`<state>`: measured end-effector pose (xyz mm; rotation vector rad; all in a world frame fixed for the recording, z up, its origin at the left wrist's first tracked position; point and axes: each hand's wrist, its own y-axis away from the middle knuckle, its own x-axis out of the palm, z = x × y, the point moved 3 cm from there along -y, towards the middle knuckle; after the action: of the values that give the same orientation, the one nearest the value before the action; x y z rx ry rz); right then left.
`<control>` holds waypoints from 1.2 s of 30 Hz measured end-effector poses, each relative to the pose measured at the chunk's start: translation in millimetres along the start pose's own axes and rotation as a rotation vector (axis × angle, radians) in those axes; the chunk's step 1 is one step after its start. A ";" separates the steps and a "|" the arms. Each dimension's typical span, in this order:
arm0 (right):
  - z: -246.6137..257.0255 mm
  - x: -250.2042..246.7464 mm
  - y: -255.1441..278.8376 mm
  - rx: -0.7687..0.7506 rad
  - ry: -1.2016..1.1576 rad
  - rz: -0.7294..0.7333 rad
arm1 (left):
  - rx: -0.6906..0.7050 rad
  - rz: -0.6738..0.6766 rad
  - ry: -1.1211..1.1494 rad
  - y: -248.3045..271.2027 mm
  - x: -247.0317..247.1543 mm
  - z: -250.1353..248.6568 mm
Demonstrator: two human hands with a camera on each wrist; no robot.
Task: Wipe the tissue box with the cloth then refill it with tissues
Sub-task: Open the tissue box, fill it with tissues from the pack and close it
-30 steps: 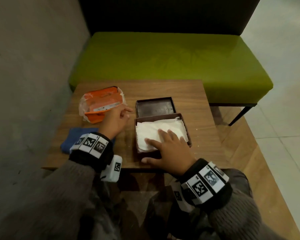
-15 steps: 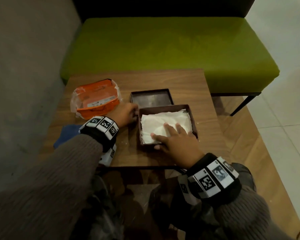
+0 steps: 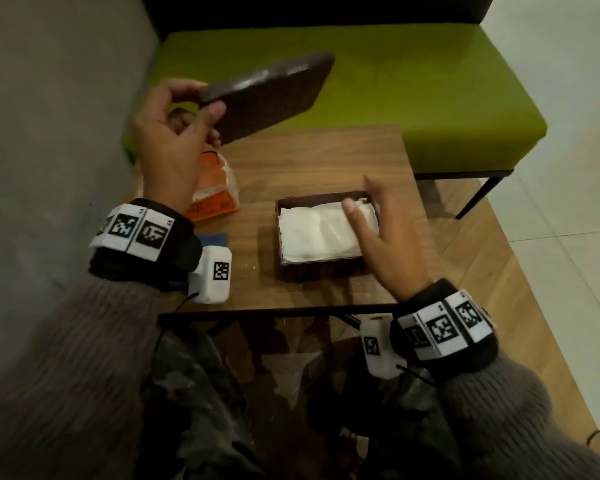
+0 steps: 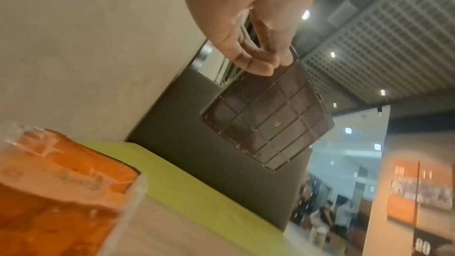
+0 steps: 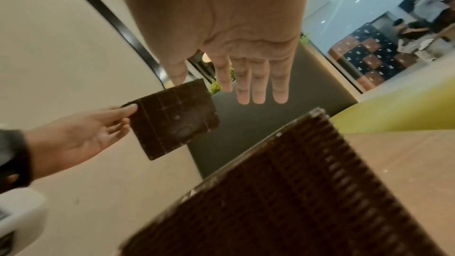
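Observation:
The dark brown tissue box [image 3: 319, 266] sits open on the wooden table [image 3: 326, 157], filled with white tissues [image 3: 317, 233]. My left hand [image 3: 174, 133] holds the box's dark lid [image 3: 271, 95] up in the air above the table's far left, pinching one corner; the lid's ribbed underside [image 4: 268, 124] shows in the left wrist view and again [image 5: 174, 120] in the right wrist view. My right hand [image 3: 385, 237] hovers over the box's right side with fingers straight [image 5: 258, 85], holding nothing. The blue cloth [image 3: 213, 240] lies at the table's left edge, mostly hidden by my left wrist.
An orange tissue pack [image 3: 215, 195] in clear wrap lies on the table's left, below my left hand. A green bench [image 3: 413, 84] with a dark backrest stands behind the table. A grey wall [image 3: 49, 98] runs along the left; tiled floor on the right.
My left hand took the lid off the table and raised it into the air. My right hand lifted off the tissues and now hovers open over the box's right side.

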<state>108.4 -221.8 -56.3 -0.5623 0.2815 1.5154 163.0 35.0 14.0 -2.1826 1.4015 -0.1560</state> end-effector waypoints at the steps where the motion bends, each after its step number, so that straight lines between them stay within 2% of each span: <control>1: 3.4 -5.0 -3.4 0.022 -0.059 -0.036 | -0.034 -0.019 0.083 2.6 -1.1 -6.4; 5: 13.9 -20.5 -16.1 0.067 -0.202 -0.104 | -0.239 0.019 0.239 24.3 13.2 -4.2; 10: -6.0 -21.3 -11.8 0.111 0.027 -0.122 | -0.502 0.140 0.228 66.1 49.1 26.3; 14: -29.8 -9.5 -7.4 0.151 0.150 -0.128 | -0.621 0.050 0.156 81.4 64.2 46.5; 17: -36.8 -5.2 -14.5 0.205 0.175 -0.094 | -0.564 -0.051 0.075 83.3 70.1 57.5; 20: -40.4 -5.9 -26.2 0.244 0.132 -0.111 | -0.478 -0.066 -0.015 85.1 75.4 61.9; 25: -57.4 2.6 -41.2 0.256 0.189 -0.112 | -0.516 -0.037 -0.099 96.5 81.2 73.2; 34: -74.5 11.3 -39.7 0.271 0.206 -0.081 | -0.419 0.000 -0.213 97.3 79.6 65.3; 36: -73.1 11.3 -41.1 0.271 0.203 -0.073 | -0.328 0.044 -0.263 95.3 80.3 60.6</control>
<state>161.8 -247.9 -116.6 -0.5044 0.6074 1.3239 144.8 -42.5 -99.4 -2.3230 1.3982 0.3904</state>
